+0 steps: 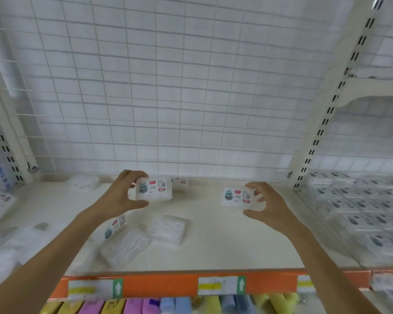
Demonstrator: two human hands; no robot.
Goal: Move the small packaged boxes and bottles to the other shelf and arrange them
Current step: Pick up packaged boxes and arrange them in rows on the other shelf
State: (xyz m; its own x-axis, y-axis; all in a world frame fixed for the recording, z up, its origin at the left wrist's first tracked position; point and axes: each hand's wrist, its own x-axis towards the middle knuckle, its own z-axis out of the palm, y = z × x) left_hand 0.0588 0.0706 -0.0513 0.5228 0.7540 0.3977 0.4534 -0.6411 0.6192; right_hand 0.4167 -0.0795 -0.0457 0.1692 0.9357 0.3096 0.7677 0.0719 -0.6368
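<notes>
Two clear plastic boxes held above the shelf (213, 234)

Left hand (120, 193) grips one labelled box (154, 189); right hand (270, 205) grips another box (238, 198); more lie scattered below.

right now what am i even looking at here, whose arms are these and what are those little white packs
This is one picture from a camera worn on a person's head, looking forward and down, so the two bare arms are the wearer's own. No robot is involved.

The left hand grips a small clear plastic box with a printed label. The right hand grips a matching second box. Both are held above a cream shelf with an orange front strip carrying price tags.

More such boxes lie loose on the shelf, some flat, one on its side. To the right, the neighbouring shelf holds tidy rows of similar boxes. A white wire grid forms the back.
</notes>
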